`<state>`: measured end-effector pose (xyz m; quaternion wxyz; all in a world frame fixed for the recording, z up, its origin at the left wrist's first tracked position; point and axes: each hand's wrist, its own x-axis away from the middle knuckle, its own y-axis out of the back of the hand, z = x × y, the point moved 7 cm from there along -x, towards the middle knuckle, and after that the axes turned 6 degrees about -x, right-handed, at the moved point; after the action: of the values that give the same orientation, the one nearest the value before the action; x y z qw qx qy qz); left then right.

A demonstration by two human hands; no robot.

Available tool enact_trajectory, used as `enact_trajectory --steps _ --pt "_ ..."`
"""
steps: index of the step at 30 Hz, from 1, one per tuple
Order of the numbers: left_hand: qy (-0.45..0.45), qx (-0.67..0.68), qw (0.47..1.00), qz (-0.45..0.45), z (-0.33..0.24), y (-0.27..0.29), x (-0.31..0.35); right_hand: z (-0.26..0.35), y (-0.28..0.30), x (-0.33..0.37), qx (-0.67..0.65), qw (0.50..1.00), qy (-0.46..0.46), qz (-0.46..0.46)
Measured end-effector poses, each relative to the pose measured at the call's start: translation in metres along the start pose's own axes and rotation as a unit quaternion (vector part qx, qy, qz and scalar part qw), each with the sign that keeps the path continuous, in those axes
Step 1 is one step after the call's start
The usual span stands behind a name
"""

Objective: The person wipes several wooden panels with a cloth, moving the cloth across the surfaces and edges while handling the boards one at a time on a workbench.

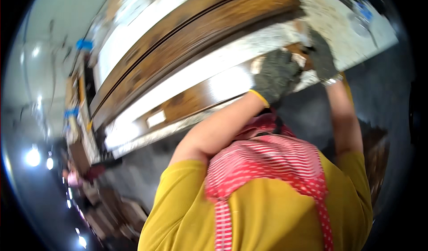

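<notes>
A narrow brown wooden board (185,100) with a glossy surface lies along the near edge of the worktable. My left hand (277,74), in a dark grey glove with a yellow cuff, is over the board's right end. Its fingers are curled, and pale scraps show at its edges; what it grips is not clear. To its right is my right hand (322,56), also gloved and blurred by motion. A pale, smeared shape lies by its fingertips, and I cannot make out whether it is held.
Two longer brown wooden pieces (205,30) lie side by side farther back on the white, stained worktable (352,41). A white label (156,118) is on the near board. Blue and dark items (363,10) stand at the far right. Stacked brown pieces (111,211) are at lower left.
</notes>
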<state>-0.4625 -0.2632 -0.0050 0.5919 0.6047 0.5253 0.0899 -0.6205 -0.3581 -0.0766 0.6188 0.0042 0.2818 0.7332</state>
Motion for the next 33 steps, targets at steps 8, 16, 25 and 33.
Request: enact_trajectory --steps 8,16,25,33 --pt "0.197 -0.126 0.964 0.13 0.052 0.098 0.128 0.003 0.008 0.007 -0.207 0.977 -0.005 0.048" --pt "0.413 -0.298 0.852 0.123 0.124 0.237 0.322 -0.017 -0.014 0.001 -0.442 0.869 -0.22 -0.045" --pt "0.246 -0.271 0.931 0.008 0.082 0.184 0.268 0.05 -0.129 0.01 -0.345 0.918 -0.188 -0.051" --pt "0.467 -0.298 0.832 0.034 0.148 0.308 0.425 0.061 -0.148 0.013 -0.367 0.907 -0.177 -0.105"
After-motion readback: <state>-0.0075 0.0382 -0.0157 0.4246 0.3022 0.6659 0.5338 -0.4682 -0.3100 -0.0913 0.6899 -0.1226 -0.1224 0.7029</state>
